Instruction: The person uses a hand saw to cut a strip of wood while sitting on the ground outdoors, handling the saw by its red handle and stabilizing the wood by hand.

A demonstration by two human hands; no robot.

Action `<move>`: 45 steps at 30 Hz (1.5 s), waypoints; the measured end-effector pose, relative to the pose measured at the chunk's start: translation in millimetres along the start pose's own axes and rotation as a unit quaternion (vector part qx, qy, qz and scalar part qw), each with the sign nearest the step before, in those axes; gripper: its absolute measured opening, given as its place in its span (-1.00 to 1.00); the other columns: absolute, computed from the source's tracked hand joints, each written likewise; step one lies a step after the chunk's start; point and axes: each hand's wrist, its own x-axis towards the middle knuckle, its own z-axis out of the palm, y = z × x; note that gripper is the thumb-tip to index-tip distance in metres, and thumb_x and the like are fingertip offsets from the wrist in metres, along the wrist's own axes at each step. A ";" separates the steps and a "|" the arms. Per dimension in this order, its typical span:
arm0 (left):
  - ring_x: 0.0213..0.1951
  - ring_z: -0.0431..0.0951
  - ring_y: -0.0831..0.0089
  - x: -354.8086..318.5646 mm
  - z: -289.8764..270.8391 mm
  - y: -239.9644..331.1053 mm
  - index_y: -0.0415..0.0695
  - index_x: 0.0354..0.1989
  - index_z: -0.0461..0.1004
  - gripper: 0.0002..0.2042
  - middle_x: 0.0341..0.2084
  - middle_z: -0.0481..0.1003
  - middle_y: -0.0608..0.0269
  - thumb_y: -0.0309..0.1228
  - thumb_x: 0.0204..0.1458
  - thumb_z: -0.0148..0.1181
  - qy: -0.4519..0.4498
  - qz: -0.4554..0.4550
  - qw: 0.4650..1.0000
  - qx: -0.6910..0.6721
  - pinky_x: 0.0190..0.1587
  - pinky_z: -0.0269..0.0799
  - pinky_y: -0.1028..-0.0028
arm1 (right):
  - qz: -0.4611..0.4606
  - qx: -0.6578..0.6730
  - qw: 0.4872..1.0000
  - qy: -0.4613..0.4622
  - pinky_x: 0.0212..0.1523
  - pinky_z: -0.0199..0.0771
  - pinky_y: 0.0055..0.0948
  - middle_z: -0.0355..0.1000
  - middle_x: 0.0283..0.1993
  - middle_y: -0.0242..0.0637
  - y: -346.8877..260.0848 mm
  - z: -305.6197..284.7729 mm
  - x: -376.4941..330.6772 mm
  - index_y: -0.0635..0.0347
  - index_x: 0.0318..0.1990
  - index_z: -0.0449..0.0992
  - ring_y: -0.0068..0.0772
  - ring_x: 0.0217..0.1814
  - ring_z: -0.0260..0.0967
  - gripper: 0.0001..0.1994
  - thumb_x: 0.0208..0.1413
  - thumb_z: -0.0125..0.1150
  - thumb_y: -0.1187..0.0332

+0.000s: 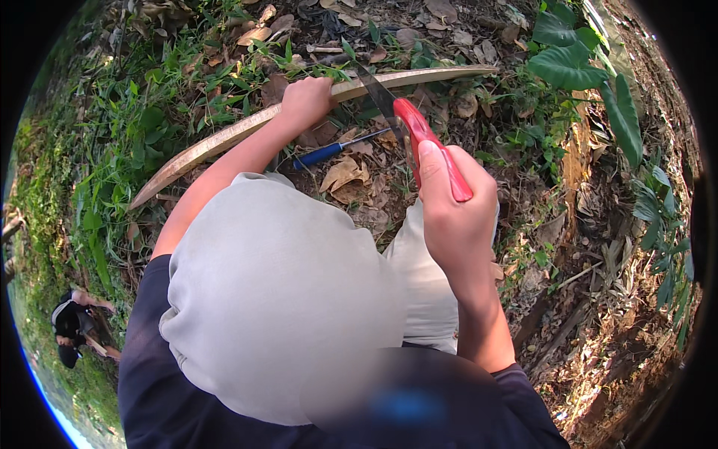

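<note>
My left hand (307, 99) grips a long, pale, curved strip of split wood (224, 138) that runs from the lower left to the upper right across the ground. My right hand (458, 202) is closed on the red handle of a hand saw (426, 142). Its dark blade (380, 93) lies across the strip just right of my left hand. My bent knees in light grey trousers (277, 284) fill the middle of the view.
A blue-handled tool (329, 152) lies on dry leaves below the strip. Grass and weeds grow at the left; broad green leaves (576, 63) stand at the upper right. Another person (75, 325) crouches far off at the lower left.
</note>
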 end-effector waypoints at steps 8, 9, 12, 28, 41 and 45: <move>-0.14 0.68 0.04 2.8 -11.3 7.4 -0.07 -0.11 0.62 -0.60 -0.22 0.67 0.02 -0.09 -0.05 0.39 -0.027 -0.031 0.999 -0.010 -0.08 0.61 0.10 | -0.013 0.006 1.000 0.000 -0.58 0.08 -0.39 0.22 -0.67 -0.39 13.9 12.3 20.2 0.29 -0.53 0.35 -0.68 -0.58 0.03 -0.63 0.34 0.19 0.33; -0.14 0.68 0.04 2.8 -11.8 7.2 -0.07 -0.11 0.62 -0.61 -0.22 0.67 0.03 -0.09 -0.05 0.39 -0.027 -0.033 0.999 -0.010 -0.08 0.61 0.11 | -0.014 0.005 1.000 -0.001 -0.58 0.08 -0.39 0.22 -0.67 -0.39 15.4 11.9 20.3 0.29 -0.53 0.35 -0.68 -0.58 0.03 -0.63 0.34 0.19 0.33; -0.15 0.68 0.04 3.5 -11.6 5.2 -0.07 -0.11 0.62 -0.61 -0.23 0.67 0.03 -0.11 -0.06 0.38 -0.021 -0.025 0.999 -0.014 -0.09 0.61 0.10 | -0.030 0.000 1.000 0.003 -0.58 0.09 -0.40 0.22 -0.67 -0.38 23.0 12.5 21.3 0.30 -0.53 0.35 -0.68 -0.58 0.04 -0.62 0.34 0.19 0.33; -0.19 0.68 0.00 -4.8 -8.4 7.2 -0.14 -0.25 0.55 -0.63 -0.34 0.64 -0.01 -0.12 -0.07 0.45 -0.017 0.017 1.000 0.005 -0.15 0.59 0.08 | 0.025 0.072 0.997 0.025 -0.57 0.08 -0.48 0.23 -0.62 -0.46 67.5 17.6 4.4 0.29 -0.44 0.43 -0.73 -0.55 0.09 -0.71 0.36 0.16 0.34; -0.32 0.68 -0.02 -11.2 3.6 4.6 -0.12 -0.34 0.58 -0.87 -0.43 0.63 -0.02 -0.35 0.00 0.26 0.072 0.022 0.997 -0.011 -0.28 0.60 0.07 | -0.023 0.021 0.999 0.023 -0.57 0.10 -0.41 0.22 -0.66 -0.39 45.0 29.6 37.0 0.31 -0.50 0.39 -0.68 -0.60 0.09 -0.66 0.34 0.18 0.33; -0.25 0.70 0.04 -6.8 -1.8 8.4 -0.08 -0.26 0.63 -0.81 -0.37 0.65 0.02 -0.29 -0.01 0.31 0.019 0.002 1.000 0.008 -0.22 0.63 0.11 | -0.064 0.002 0.996 0.056 -0.55 0.17 -0.30 0.27 -0.67 -0.22 68.9 61.2 61.7 0.31 -0.53 0.37 -0.50 -0.64 0.12 -0.63 0.31 0.19 0.29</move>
